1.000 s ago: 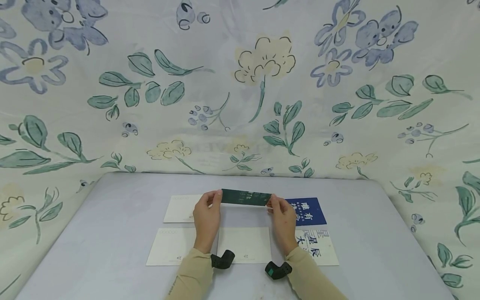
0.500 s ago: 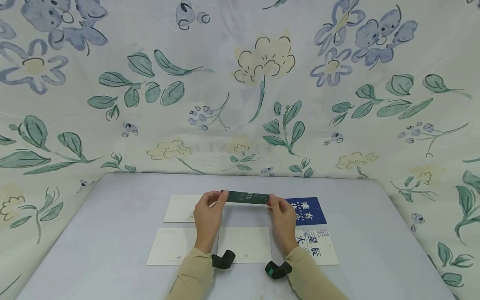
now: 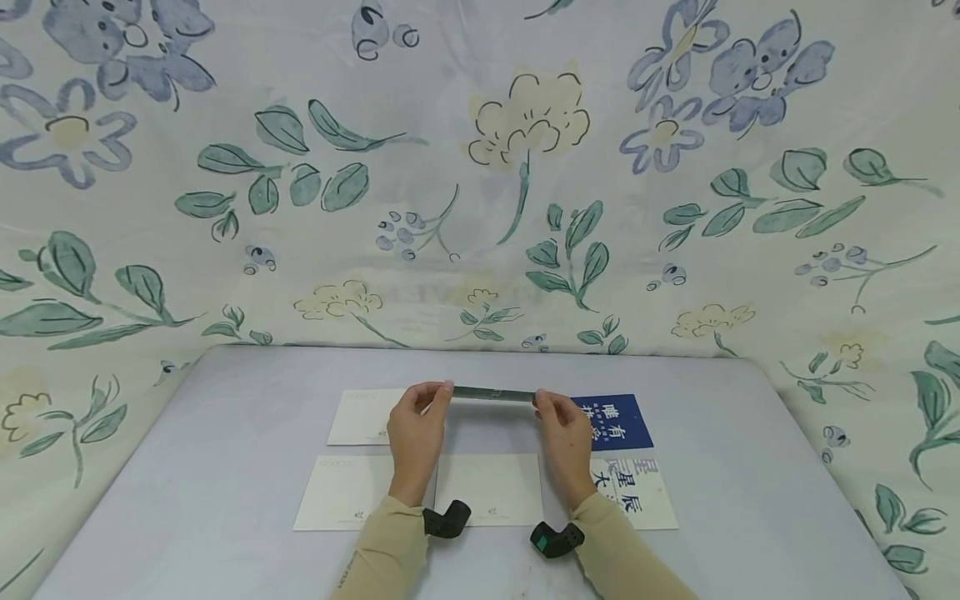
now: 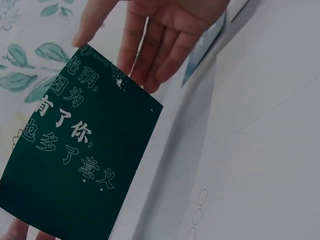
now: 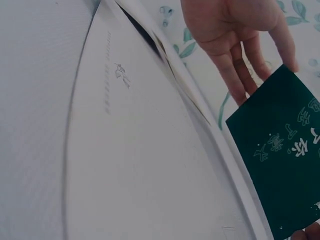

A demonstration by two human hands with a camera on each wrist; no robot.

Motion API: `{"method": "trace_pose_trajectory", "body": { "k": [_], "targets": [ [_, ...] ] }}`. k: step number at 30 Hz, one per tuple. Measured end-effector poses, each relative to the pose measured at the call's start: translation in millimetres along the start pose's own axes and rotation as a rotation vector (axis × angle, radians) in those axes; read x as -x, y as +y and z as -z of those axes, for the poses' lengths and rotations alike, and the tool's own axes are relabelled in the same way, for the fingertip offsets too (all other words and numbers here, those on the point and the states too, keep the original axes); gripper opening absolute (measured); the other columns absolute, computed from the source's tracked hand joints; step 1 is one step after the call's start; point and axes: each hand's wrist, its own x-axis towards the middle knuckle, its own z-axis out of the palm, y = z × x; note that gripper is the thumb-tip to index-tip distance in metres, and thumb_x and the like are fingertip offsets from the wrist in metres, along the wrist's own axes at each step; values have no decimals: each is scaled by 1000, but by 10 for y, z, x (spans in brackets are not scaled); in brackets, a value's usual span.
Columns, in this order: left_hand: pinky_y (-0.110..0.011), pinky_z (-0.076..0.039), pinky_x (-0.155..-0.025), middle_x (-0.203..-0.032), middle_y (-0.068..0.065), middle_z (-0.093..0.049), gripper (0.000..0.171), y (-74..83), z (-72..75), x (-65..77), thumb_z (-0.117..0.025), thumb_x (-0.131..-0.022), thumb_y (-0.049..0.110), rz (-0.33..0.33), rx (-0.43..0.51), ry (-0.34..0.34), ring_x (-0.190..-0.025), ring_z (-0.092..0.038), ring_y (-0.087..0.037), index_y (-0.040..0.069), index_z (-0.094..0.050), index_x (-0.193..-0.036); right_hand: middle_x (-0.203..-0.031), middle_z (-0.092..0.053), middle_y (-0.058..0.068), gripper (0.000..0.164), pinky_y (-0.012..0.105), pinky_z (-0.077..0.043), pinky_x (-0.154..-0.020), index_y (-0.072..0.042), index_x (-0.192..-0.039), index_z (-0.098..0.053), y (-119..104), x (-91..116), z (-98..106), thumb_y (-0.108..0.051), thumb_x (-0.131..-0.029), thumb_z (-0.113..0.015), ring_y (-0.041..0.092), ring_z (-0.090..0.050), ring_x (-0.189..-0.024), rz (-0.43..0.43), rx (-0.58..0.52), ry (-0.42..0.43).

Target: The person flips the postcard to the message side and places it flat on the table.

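Note:
A dark green postcard (image 3: 495, 394) with pale printed characters is held above the table, nearly edge-on in the head view. My left hand (image 3: 417, 433) pinches its left end between thumb and fingers, and my right hand (image 3: 567, 440) pinches the right end. The left wrist view has the printed face of the green postcard (image 4: 85, 145) toward the camera, with fingertips at the opposite edge. In the right wrist view the green postcard (image 5: 275, 150) hangs from the right hand (image 5: 240, 35). Beneath my hands lies a white postcard (image 3: 489, 492), its pale side up.
On the grey-white table (image 3: 187, 500), two white postcards (image 3: 358, 421) (image 3: 337, 493) lie at the left. A blue postcard (image 3: 626, 421) and a white one with blue characters (image 3: 648, 496) lie at the right, partly behind my right hand. A floral cloth (image 3: 450, 167) hangs behind.
The green postcard has tilted from showing its printed face to nearly edge-on in the head view. My left hand's grip has shifted slightly right; the right hand has barely moved.

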Motion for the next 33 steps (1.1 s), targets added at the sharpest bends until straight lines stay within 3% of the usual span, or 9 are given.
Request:
{"method": "trace_pose_trajectory", "body": {
  "k": [4,11,16,20,30,33],
  "targets": [
    [-44,-56,-88,-106,-14,-73,26,-4,2,-5,-70,-96,24,-8,2,4,-112,-68,-29,0,-72,-106,-113,-71,8,37,42,-50,-101,-6,-117,-70,65,-22,8,-38,-101,-60,24,-68,-105,16,-3,-7],
    [-30,-56,-78,-102,-13,-75,26,43,6,20,-70,-96,23,-22,-27,9,-98,-71,-26,0,-74,-107,-116,-69,20,32,48,-49,-101,8,-119,-65,-281,104,28,-19,-104,-56,39,-65,-111,2,0,-25],
    [-40,-58,-82,-102,-13,-75,26,51,8,27,-70,-96,22,-23,-27,9,-98,-72,-26,0,-75,-108,-119,-69,16,33,46,-49,-102,2,-120,-67,-17,1,1,-25,-103,-59,34,-66,-111,-8,-32,-17],
    [-42,-58,-83,-101,-13,-76,25,56,15,19,-70,-95,21,-15,-31,8,-97,-72,-26,0,-75,-107,-118,-70,11,35,42,-52,-99,-3,-120,-68,58,-21,4,-32,-101,-62,28,-68,-108,8,-41,-20],
    [-25,-56,-75,-98,-13,-76,20,47,37,5,-73,-92,16,-24,-34,6,-92,-73,-26,-1,-77,-102,-122,-66,19,30,33,-54,-95,0,-122,-67,74,-26,5,-20,-101,-62,32,-67,-111,14,-90,-53],
    [-30,-58,-75,-98,-15,-76,20,32,37,4,-73,-91,14,-24,-47,6,-92,-73,-28,-3,-76,-103,-123,-66,20,29,35,-54,-96,2,-124,-65,65,-18,1,-15,-101,-61,33,-66,-112,14,-102,-59]
  ]
}}
